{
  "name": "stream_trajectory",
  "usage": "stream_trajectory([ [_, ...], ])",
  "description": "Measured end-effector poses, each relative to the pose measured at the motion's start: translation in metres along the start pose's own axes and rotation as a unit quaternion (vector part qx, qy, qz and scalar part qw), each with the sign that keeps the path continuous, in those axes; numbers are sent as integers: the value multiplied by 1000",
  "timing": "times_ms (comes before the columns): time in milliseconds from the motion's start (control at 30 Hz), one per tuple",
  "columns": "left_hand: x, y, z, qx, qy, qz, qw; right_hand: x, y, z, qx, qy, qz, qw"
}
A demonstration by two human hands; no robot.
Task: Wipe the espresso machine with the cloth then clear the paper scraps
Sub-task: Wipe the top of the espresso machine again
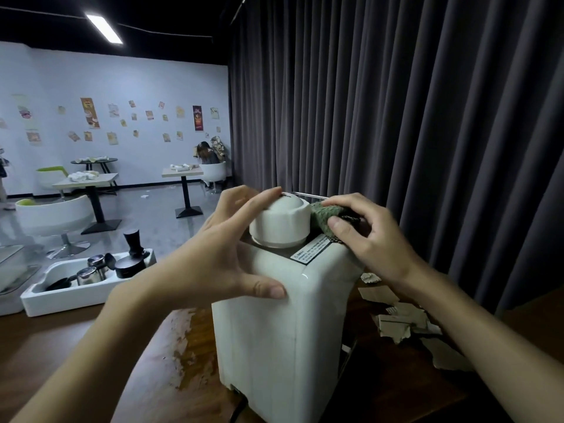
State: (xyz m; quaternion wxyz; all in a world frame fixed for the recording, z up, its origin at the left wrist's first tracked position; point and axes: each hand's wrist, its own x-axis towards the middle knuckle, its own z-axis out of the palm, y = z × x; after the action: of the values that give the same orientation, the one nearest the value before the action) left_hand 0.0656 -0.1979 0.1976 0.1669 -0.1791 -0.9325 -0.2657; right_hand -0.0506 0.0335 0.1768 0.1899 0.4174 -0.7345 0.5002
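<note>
A tall cream-white espresso machine (274, 346) stands on the dark wooden table (158, 355) right in front of me, with a round white cap (279, 224) on its top. My left hand (213, 257) holds the machine's upper left side, thumb across the front edge and fingers reaching past the cap. My right hand (366, 236) grips a green knitted cloth (325, 213) and presses it onto the machine's top beside the cap. Torn paper scraps (403, 319) lie on the table to the machine's right, partly hidden by my right forearm.
A white foam tray (70, 297) with metal jugs and a black tamper (134, 242) sits at the table's left. A dark curtain (396, 102) hangs close behind the machine. Farther back are café tables, white chairs and a seated person.
</note>
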Motion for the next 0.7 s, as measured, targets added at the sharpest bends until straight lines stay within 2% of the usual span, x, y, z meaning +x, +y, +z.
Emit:
stream_trajectory([
  [167, 3, 8, 17, 48, 50, -5, 998, 10, 9, -5, -25, -26, 14, 999],
  [333, 14, 39, 61, 185, 193, -28, 963, 42, 17, -16, 0, -110, 79, 991],
  [400, 14, 33, 59, 200, 186, -17, 962, 43, 15, -28, -6, -130, 97, 987],
  [500, 5, 6, 43, 81, 133, -34, 987, 33, 11, -37, -31, -141, 100, 985],
  [600, 2, -5, 47, -39, 167, -41, 984, 26, 8, -30, -40, -136, 88, 986],
  [700, 5, -1, 53, -54, 179, -58, 981, 23, 2, -30, -45, -133, 85, 987],
])
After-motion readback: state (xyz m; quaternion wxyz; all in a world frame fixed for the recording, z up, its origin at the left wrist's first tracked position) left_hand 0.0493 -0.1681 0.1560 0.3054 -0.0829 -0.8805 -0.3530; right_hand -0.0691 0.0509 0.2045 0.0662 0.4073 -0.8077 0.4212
